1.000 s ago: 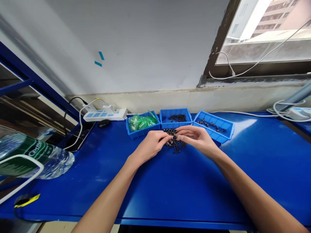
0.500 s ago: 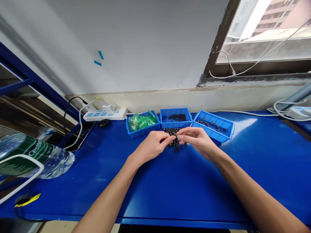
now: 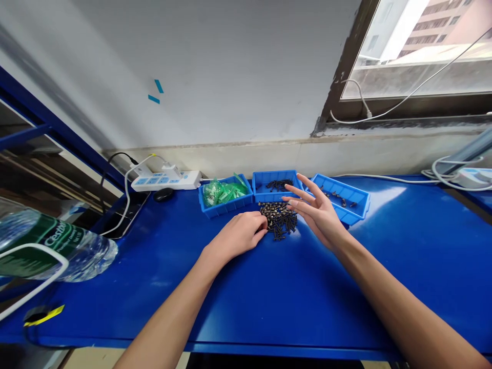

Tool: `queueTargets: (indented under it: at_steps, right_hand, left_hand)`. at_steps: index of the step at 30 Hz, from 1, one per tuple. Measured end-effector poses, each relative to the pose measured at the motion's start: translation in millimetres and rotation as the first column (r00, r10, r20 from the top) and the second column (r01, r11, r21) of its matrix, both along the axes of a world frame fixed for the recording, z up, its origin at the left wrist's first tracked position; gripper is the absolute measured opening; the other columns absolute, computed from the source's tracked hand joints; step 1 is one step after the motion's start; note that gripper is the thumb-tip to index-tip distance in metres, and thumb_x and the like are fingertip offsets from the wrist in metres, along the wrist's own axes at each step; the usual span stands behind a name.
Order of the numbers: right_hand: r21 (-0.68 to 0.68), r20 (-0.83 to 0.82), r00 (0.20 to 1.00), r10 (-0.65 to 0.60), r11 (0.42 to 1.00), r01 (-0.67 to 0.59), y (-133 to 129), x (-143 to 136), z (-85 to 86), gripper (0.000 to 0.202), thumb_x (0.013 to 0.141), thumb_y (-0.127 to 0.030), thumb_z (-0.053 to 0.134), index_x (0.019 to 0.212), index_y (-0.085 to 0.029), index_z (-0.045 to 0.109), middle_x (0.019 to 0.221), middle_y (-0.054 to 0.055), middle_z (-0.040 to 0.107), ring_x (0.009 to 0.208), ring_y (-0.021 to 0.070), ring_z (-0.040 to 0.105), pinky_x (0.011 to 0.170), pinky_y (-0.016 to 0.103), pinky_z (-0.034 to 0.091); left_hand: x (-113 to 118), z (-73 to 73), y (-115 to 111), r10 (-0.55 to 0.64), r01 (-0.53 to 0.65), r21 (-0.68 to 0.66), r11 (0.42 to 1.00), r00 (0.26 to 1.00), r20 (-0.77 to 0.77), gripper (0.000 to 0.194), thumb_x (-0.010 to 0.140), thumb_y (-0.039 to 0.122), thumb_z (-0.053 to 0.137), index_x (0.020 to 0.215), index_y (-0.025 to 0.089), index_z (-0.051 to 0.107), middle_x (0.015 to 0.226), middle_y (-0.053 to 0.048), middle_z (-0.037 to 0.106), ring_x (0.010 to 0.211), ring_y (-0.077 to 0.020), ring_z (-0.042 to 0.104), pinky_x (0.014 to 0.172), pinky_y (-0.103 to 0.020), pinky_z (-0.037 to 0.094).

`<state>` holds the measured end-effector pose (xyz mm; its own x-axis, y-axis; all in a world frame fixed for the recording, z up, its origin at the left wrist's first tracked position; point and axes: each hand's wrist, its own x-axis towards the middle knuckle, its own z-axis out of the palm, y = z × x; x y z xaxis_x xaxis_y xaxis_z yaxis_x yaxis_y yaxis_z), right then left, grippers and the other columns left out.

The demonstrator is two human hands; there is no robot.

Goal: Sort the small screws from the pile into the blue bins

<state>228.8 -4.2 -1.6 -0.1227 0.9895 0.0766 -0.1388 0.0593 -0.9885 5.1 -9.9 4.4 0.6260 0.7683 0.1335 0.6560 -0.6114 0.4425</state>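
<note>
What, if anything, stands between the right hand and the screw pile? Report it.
Nothing visible: the right hand, spread open, is at the right side of the screw pile. The left hand is at the opposite side.

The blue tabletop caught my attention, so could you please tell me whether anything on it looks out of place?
Yes: a heap of loose screws lies directly on the blue tabletop, in front of the middle bin, while similar dark screws lie inside that bin. Spilled or placed there, I can't tell.

Dark screws [image 3: 283, 221] lie loosely heaped; jumbled on the blue tabletop [image 3: 269, 302].
</note>
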Motion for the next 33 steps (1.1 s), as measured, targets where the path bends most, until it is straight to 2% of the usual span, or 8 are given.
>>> queueTargets:
  at_steps: [3,6,9,13,23,28,31,33]
  right_hand:
    - [-0.001,0.025,1.000,0.007,1.000,-0.007,-1.6,-1.9,1.6,0.069,0.082,-0.038,0.079,0.146,-0.031,0.055,0.139,0.012,0.066,0.115,0.0295,0.070,0.100,0.046,0.056]
    - [0.031,0.103,0.995,0.004,1.000,-0.007,-1.7,-4.5,3.7,0.042,0.079,-0.041,0.080,0.117,-0.022,0.073,0.113,0.011,0.077,0.099,0.0265,0.074,0.095,0.046,0.058]
    - [0.059,0.215,0.974,0.071,0.995,-0.085,-2.4,-7.0,5.9,0.028,0.076,-0.041,0.081,0.094,-0.020,0.078,0.098,0.009,0.079,0.092,0.0261,0.075,0.092,0.045,0.059]
    - [0.010,0.272,0.939,0.212,0.975,-0.223,-5.8,-9.5,7.0,0.025,0.076,-0.040,0.080,0.089,-0.019,0.078,0.090,0.007,0.079,0.087,0.0250,0.076,0.084,0.040,0.061]
    - [-0.083,0.161,0.955,0.250,0.968,-0.239,-6.1,-12.5,5.8,0.027,0.068,-0.034,0.088,0.082,-0.017,0.072,0.068,0.003,0.074,0.065,0.0183,0.072,0.067,0.031,0.058]
    - [-0.093,0.124,0.989,0.079,0.993,-0.068,-1.4,-8.7,5.4,0.028,0.068,-0.036,0.088,0.084,-0.016,0.079,0.075,0.006,0.076,0.068,0.0193,0.071,0.073,0.036,0.059]
    - [-0.040,-0.037,0.998,-0.053,0.998,0.052,1.7,-6.0,3.1,0.044,0.070,-0.031,0.088,0.112,-0.022,0.078,0.111,0.009,0.079,0.103,0.0259,0.075,0.099,0.041,0.056]
    - [-0.024,-0.089,0.995,-0.050,0.999,0.048,3.2,-3.6,1.5,0.061,0.073,-0.026,0.087,0.131,-0.027,0.069,0.137,0.009,0.069,0.122,0.0282,0.068,0.109,0.043,0.051]
  left_hand:
    - [-2.1,1.9,0.3,0.002,-0.002,0.000,1.000,1.000,0.013,0.014,0.094,0.012,0.061,0.081,0.017,0.064,0.082,-0.005,0.067,0.073,-0.0190,0.064,0.068,-0.029,0.050]
    - [-3.8,4.5,0.8,0.014,-0.013,-0.007,1.000,0.996,0.083,0.011,0.097,0.015,0.057,0.088,0.018,0.064,0.088,-0.005,0.067,0.077,-0.0196,0.064,0.073,-0.031,0.052]
    - [-3.6,6.5,1.2,0.019,-0.018,-0.005,1.000,0.987,0.160,0.012,0.099,0.018,0.054,0.091,0.018,0.063,0.091,-0.005,0.066,0.081,-0.0197,0.064,0.077,-0.032,0.053]
    - [-1.6,7.5,1.0,0.032,-0.025,-0.032,0.999,0.975,0.220,0.012,0.099,0.017,0.054,0.090,0.018,0.061,0.090,-0.005,0.065,0.082,-0.0193,0.063,0.078,-0.031,0.052]
    - [2.1,8.2,-2.7,0.044,-0.030,-0.068,0.997,0.975,0.218,0.010,0.098,0.019,0.057,0.090,0.018,0.063,0.088,-0.004,0.065,0.078,-0.0183,0.062,0.074,-0.030,0.050]
    - [-1.5,7.7,-1.6,0.021,-0.020,-0.049,0.999,1.000,0.021,0.005,0.092,0.017,0.070,0.096,0.017,0.067,0.096,-0.006,0.068,0.086,-0.0217,0.066,0.078,-0.032,0.052]
    - [-2.1,5.0,0.5,0.005,-0.007,-0.035,0.999,0.998,-0.055,0.006,0.091,0.012,0.068,0.093,0.017,0.066,0.096,-0.006,0.069,0.088,-0.0222,0.067,0.077,-0.031,0.052]
    - [-1.7,3.1,1.5,0.008,-0.010,-0.031,0.999,0.998,-0.068,0.006,0.092,0.010,0.066,0.090,0.017,0.066,0.093,-0.005,0.069,0.086,-0.0210,0.067,0.076,-0.030,0.051]
